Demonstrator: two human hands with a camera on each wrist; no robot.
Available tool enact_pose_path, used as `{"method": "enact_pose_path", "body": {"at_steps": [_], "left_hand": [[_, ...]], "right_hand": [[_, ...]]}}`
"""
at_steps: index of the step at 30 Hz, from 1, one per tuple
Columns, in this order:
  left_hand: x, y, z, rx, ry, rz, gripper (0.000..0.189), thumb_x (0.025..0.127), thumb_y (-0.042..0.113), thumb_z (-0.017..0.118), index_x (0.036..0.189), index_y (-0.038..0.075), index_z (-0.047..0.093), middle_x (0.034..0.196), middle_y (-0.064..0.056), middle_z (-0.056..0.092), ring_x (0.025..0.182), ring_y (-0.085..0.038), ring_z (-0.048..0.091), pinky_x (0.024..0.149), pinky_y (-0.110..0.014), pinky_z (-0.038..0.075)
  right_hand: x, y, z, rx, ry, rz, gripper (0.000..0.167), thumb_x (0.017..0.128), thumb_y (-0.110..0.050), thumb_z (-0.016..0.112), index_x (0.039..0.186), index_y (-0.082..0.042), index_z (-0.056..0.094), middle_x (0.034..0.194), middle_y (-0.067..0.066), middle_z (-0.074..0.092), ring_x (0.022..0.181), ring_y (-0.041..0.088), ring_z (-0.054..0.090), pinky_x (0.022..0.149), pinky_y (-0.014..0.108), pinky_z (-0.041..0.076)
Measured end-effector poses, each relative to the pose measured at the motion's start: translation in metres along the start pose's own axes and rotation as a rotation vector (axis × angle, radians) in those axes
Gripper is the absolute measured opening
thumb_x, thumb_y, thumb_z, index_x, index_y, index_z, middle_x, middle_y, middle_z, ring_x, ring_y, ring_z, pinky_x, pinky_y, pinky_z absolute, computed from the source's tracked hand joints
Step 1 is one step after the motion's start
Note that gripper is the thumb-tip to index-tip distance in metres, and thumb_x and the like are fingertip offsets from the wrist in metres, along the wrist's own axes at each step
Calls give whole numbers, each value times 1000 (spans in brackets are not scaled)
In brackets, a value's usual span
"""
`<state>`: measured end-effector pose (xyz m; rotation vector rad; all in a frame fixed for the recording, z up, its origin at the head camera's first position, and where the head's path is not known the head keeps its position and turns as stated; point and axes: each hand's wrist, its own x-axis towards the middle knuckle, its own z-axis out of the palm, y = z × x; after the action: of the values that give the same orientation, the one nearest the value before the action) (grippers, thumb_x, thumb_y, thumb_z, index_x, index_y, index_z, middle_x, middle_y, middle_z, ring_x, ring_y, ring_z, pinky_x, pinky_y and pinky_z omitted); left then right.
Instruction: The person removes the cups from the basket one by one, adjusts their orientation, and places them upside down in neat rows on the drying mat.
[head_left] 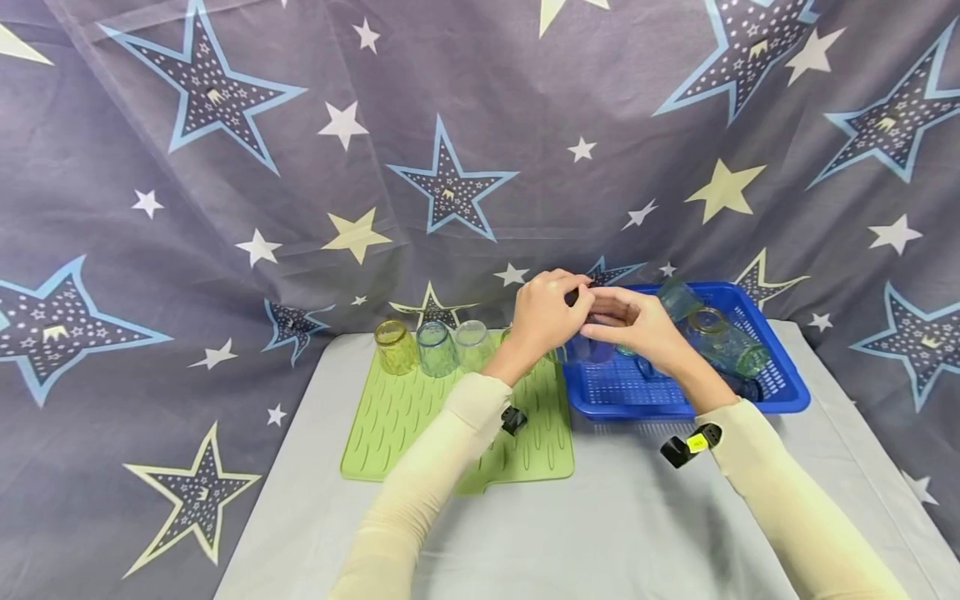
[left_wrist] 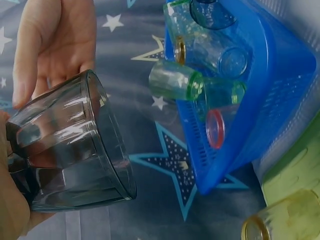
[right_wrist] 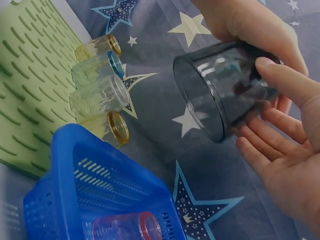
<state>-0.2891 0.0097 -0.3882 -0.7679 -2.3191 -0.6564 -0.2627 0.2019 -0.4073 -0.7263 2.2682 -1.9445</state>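
Observation:
A dark grey drinking glass (right_wrist: 220,90) is held in the air, tilted on its side, its rim turned away from the palms. My left hand (head_left: 547,312) grips it around the base end; in the left wrist view the glass (left_wrist: 75,150) covers part of the fingers. At its other side, my right hand (right_wrist: 290,145) has its fingers nearly straight and spread, thumb and fingertips right at the glass wall. In the head view both hands meet over the left end of the blue basket (head_left: 637,410), and the right hand (head_left: 637,329) partly hides the glass.
A green drying mat (head_left: 397,425) lies left of the basket. Along its back edge stand a yellow glass (head_left: 396,348), a blue-rimmed glass (head_left: 437,350), a clear glass (head_left: 474,346) and an amber-rimmed glass (right_wrist: 118,128). Several glasses lie in the basket, including a pink-rimmed one (right_wrist: 127,227).

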Motion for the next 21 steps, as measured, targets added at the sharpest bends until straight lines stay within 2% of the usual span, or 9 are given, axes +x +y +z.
{"method": "enact_pose_path", "body": {"at_steps": [1, 8, 10, 14, 17, 21], "left_hand": [[0, -2, -2, 6, 3, -5, 29, 96, 25, 56, 106, 15, 81, 105, -4, 78, 91, -22, 74, 72, -36, 60], [-6, -23, -15, 28, 63, -43, 25, 94, 24, 57, 89, 17, 81, 93, 0, 78, 81, -19, 73, 70, -37, 59], [-9, -29, -19, 26, 78, -48, 25, 93, 23, 57, 87, 17, 81, 91, 0, 78, 80, -18, 73, 69, -37, 59], [-18, -43, -27, 19, 83, -65, 26, 94, 21, 55, 81, 17, 78, 93, 0, 79, 80, -18, 73, 66, -35, 57], [-27, -54, -33, 13, 85, -90, 26, 94, 20, 55, 82, 17, 78, 94, 0, 79, 79, -20, 72, 64, -35, 56], [-42, -73, -43, 9, 95, -130, 27, 94, 20, 55, 91, 15, 82, 91, -3, 78, 75, -21, 71, 65, -37, 57]], "right_hand": [[0, 0, -1, -2, 6, -6, 55, 93, -6, 72, 145, 0, 53, 135, 1, 67, 119, 5, 66, 96, 22, 55], [-1, -1, -15, -87, 54, -16, 44, 98, -12, 68, 139, -2, 59, 138, 15, 65, 116, 3, 67, 93, 18, 55], [1, -1, -19, -118, 61, -6, 43, 98, -14, 68, 138, -1, 60, 137, 16, 66, 114, 2, 67, 92, 16, 55], [3, -1, -27, -172, 55, 14, 42, 98, -15, 68, 136, 3, 61, 128, 4, 71, 109, -2, 67, 90, 14, 55], [5, -1, -34, -220, 45, 36, 41, 98, -17, 68, 133, 3, 63, 120, -3, 72, 105, -2, 68, 88, 14, 55], [9, -1, -43, -310, 14, 66, 40, 98, -18, 68, 133, 2, 63, 124, 13, 71, 103, -1, 67, 85, 12, 54]]}}
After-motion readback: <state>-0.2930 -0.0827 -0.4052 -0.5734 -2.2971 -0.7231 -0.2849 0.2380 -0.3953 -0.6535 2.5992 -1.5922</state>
